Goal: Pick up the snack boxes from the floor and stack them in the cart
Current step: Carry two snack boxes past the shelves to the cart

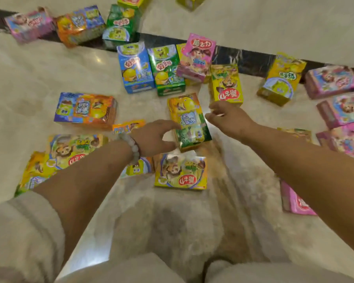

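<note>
Several bright snack boxes lie scattered on the pale marble floor [39, 74]. An orange and green box [189, 121] lies in the middle, between my two hands. My left hand [153, 137] hovers at its left side with fingers spread and loosely curved, holding nothing. At the box's right side my right hand [229, 119] has its fingers relaxed and holds nothing. Just below the left hand lies a yellow box [181, 173]. The cart is not in view.
A blue box [135, 68], a green box [167, 70] and a pink box [196, 58] stand beyond the hands by a dark floor strip [249, 60]. Pink boxes [339, 111] pile at the right. An orange and blue box [86, 109] lies left.
</note>
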The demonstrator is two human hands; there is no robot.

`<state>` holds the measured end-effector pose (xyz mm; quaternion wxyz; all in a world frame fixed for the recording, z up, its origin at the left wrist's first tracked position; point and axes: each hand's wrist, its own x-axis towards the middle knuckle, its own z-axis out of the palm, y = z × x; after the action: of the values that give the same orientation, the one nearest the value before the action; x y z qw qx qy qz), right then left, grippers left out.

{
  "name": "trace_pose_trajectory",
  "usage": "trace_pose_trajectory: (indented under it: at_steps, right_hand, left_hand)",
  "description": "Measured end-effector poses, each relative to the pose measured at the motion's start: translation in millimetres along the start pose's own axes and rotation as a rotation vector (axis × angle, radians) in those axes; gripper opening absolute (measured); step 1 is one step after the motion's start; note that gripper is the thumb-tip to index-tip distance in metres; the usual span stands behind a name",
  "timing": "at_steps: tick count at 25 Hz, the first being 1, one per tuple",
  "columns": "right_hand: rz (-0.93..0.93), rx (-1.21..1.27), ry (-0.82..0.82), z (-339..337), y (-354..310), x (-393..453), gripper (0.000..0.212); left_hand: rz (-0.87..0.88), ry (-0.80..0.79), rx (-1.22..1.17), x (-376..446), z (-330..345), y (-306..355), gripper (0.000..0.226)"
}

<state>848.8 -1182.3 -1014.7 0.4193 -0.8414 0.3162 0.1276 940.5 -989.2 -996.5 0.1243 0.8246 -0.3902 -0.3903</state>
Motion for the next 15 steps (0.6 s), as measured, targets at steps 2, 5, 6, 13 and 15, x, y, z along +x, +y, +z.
trace_pose_trajectory:
  at_steps: [2,5,6,13,15]
  right_hand:
    - [0.013,-0.022,0.007,17,13,22,0.052]
    - [0.084,-0.067,-0.031,37,23,30,0.064]
    - [0.112,-0.074,-0.051,44,26,30,0.065]
    - [0.100,-0.112,-0.006,56,44,40,0.062]
    - [0.144,-0.090,0.005,45,50,37,0.059]
  left_hand:
    - [-0.006,-0.071,0.049,20,24,-13,0.058]
    - [-0.061,-0.118,0.093,30,52,-17,0.065]
    - [-0.084,-0.114,0.112,31,60,-14,0.068]
    - [-0.037,-0.055,0.364,32,89,-5,0.091]
    - [-0.049,-0.054,0.407,33,88,-4,0.101]
